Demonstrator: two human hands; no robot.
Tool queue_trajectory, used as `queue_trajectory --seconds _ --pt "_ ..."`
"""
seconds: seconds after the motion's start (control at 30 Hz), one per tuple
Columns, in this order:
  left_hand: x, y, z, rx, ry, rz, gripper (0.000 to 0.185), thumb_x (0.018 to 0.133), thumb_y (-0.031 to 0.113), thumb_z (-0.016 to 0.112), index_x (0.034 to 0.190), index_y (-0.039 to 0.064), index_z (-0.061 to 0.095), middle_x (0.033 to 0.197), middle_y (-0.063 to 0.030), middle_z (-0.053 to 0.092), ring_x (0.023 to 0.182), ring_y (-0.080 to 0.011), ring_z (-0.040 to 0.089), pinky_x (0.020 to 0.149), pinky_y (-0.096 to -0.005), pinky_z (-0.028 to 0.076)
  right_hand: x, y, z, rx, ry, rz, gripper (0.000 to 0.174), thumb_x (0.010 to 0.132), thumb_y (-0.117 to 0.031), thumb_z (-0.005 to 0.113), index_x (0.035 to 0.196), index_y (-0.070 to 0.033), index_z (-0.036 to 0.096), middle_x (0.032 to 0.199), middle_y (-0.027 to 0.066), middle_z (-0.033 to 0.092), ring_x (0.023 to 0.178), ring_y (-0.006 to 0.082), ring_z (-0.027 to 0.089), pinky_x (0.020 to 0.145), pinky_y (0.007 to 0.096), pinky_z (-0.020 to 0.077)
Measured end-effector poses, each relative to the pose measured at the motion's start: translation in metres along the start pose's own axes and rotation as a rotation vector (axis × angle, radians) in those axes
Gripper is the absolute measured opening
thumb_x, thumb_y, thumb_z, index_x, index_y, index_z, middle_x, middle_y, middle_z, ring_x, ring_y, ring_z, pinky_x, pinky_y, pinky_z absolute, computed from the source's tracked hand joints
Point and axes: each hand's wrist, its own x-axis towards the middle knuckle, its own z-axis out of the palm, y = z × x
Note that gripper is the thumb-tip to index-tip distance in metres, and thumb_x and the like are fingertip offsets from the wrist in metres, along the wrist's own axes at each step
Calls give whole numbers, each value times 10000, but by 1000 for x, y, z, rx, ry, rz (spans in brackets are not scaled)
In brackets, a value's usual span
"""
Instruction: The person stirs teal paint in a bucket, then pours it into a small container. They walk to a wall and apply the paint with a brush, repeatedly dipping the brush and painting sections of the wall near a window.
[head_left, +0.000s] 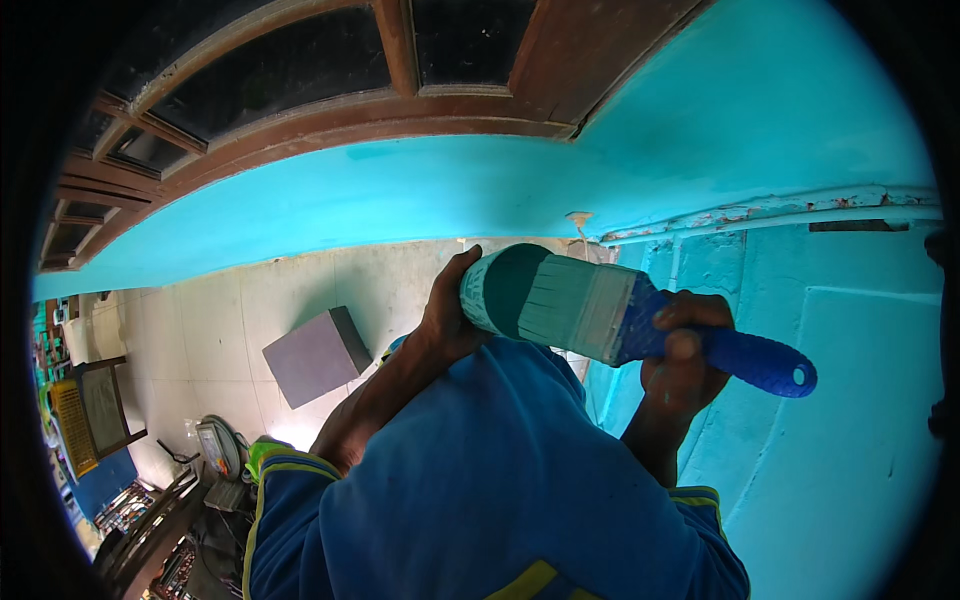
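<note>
My left hand (452, 311) grips a round paint container (480, 291) from its left side; the outside is smeared with pale paint and the inside looks dark teal. My right hand (686, 349) holds a wide paintbrush (637, 322) by its blue plastic handle, with the fingers near the ferrule end. The paint-coated bristles (555, 300) point left and overlap the container's opening. Whether their tips touch the paint cannot be told. Behind both hands stands the turquoise wall (450, 187).
A brown wooden window frame (360, 112) runs above the wall. At right is a turquoise panelled door (847, 360) beside a painted pipe (750, 221). On the tiled floor (217, 322) stands a grey box-shaped object (315, 360); a yellow basket (73, 427) and clutter lie at lower left.
</note>
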Motion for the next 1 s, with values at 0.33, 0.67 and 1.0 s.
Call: queue_trajectory --seconds 0.33,0.67,1.0 --pt "-1 -3 9 35 47 -23 507 963 451 432 1150 17 616 1094 -122 667 991 -246 628 906 -395 494 3 12 5 -30 -166 124 159 750 -71 735 891 -34 671 832 64 670 695 142 620 634 281 480" --pt "3 -1 5 60 68 -32 526 970 449 414 1191 -2 572 1127 -140 651 1032 -273 629 933 -433 484 2 24 7 -91 -356 109 168 777 -124 735 901 -30 672 851 74 670 702 132 606 629 275 463" --pt "1 1 7 69 59 -18 527 958 470 430 1112 0 614 1089 -155 660 988 -272 627 921 -417 490 4 33 16 -246 -386 53 200 732 -52 754 886 -63 627 742 61 661 622 166 663 557 280 508"
